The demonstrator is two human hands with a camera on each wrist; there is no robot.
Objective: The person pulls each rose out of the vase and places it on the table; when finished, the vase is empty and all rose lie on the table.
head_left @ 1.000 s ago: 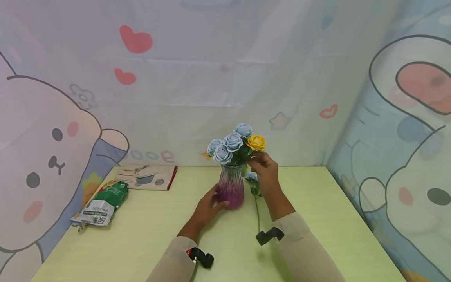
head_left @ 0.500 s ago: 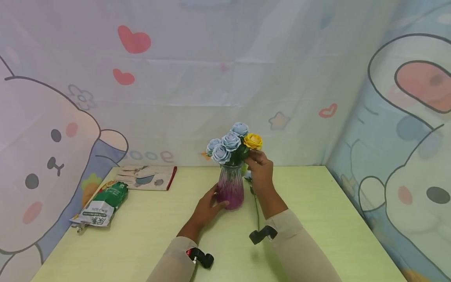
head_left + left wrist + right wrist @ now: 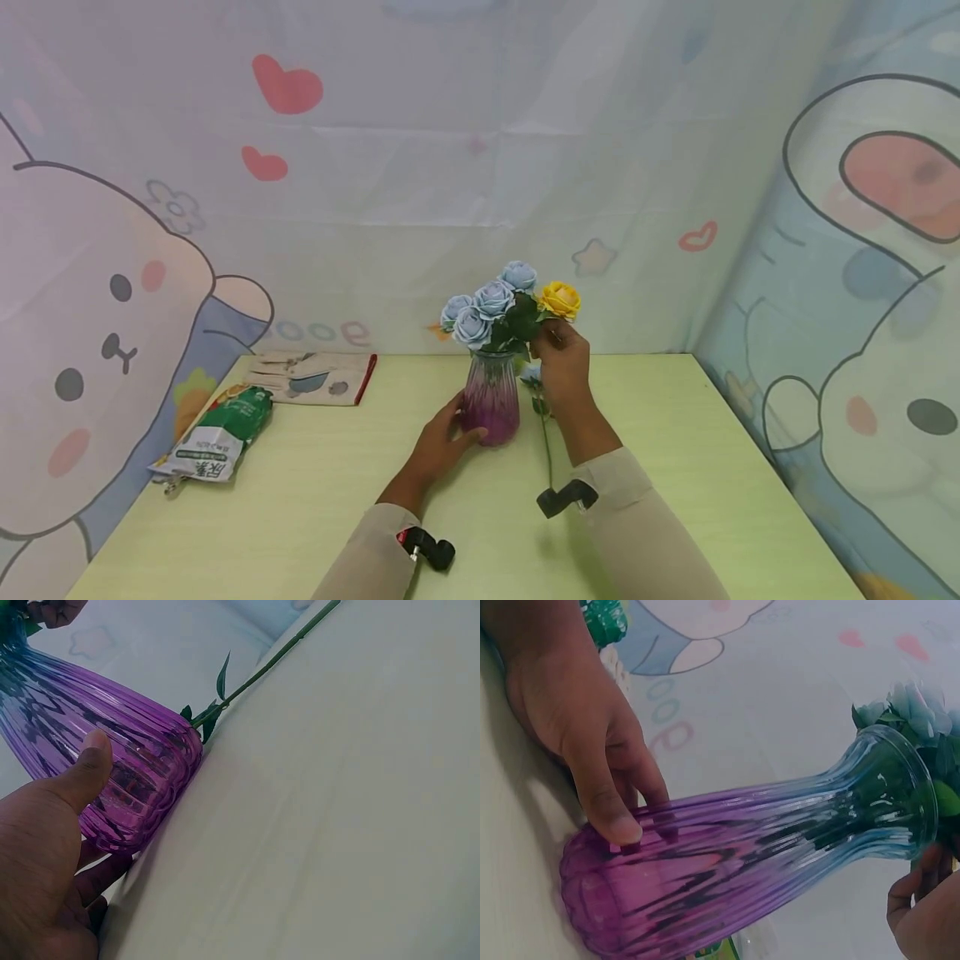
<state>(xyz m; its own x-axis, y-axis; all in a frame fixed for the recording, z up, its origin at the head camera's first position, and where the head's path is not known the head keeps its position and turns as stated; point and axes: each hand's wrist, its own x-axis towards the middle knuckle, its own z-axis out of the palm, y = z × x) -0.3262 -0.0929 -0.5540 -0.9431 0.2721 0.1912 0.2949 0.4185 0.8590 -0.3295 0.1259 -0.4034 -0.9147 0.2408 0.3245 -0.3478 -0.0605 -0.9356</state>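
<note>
In the head view a ribbed glass vase [image 3: 493,404], purple at the base and clear higher up, stands upright on the table. My left hand [image 3: 437,447] grips its lower part, thumb [image 3: 94,761] on the near side and fingers around the other. Several light-blue roses [image 3: 492,300] fill the vase's mouth. A yellow rose [image 3: 560,300] leans out at the right, and my right hand [image 3: 567,362] pinches it just below the bloom, beside the rim [image 3: 922,795]. Where its stem ends is hidden. Another blue rose [image 3: 531,373] lies on the table, partly behind my right hand.
A green and white plastic bag [image 3: 225,437] lies at the table's left edge. Behind it is a flat off-white fabric piece [image 3: 311,379], glove-like, with a red edge. A printed cloth wall [image 3: 420,192] closes off the back.
The yellow rose and my right hand first shift slightly left, then back right. The bloom now stands farther from the blue roses. My left hand and the vase stay put.
</note>
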